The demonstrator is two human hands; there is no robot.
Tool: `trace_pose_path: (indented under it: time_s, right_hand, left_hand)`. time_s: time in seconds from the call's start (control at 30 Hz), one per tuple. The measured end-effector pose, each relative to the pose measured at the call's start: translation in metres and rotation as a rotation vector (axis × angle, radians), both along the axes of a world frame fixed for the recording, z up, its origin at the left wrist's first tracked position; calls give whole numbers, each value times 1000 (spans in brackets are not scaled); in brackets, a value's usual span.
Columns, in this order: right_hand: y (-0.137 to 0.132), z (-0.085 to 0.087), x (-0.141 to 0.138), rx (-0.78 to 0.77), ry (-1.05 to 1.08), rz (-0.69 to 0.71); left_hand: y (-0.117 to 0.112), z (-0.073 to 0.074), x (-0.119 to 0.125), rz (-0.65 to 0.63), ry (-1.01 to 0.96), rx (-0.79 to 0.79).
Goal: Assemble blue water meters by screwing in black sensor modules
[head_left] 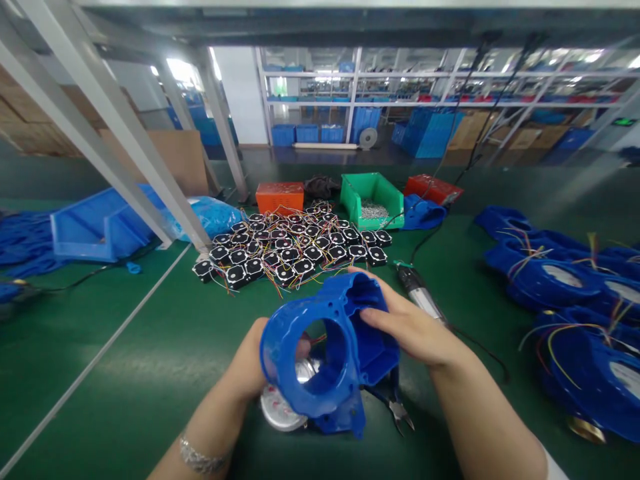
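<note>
A blue plastic housing [291, 317] with a large round opening and a box-shaped compartment is held tilted in front of me. My left hand [251, 360] grips its left side, its fingers partly hidden behind the ring. At the upper right, my right hand [403, 327] has its thumb inside the compartment and fingers around the outer wall. Below and partly behind the housing is a silver round metal part [283, 408] with reddish marks; I cannot tell whether the left hand touches it. Cutting pliers [397, 408] lie just right of the housing, their handles partly covered.
Several black square motors [287, 255] with coloured wires cover the bench's middle. Behind them stands a green bin [353, 203] of small metal parts. An electric screwdriver [420, 293] lies to the right, near several blue housings [555, 283]. A blue bin [83, 233] and metal posts are left.
</note>
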State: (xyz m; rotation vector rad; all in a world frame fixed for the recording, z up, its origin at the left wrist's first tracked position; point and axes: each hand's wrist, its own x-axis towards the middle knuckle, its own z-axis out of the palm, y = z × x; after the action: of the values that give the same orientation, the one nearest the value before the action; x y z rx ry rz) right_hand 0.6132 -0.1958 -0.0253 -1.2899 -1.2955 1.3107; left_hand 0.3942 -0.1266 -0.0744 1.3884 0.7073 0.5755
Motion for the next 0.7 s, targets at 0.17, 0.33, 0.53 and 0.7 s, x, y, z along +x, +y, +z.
trace_pose_path:
  time_s: [0.17, 0.33, 0.53, 0.7]
  right_hand:
    - [0, -1, -4, -15, -18, 173]
    - [2, -9, -9, -106, 150, 116]
    - [5, -14, -11, -144, 221, 81]
    - [4, -17, -14, -132, 168, 87]
  left_hand:
    - [1, -8, -4, -21, -6, -13]
    - [3, -10, -2, 89, 17, 24]
    - [2, -13, -1, 138, 2, -15]
    - [8, -22, 0, 75, -25, -40]
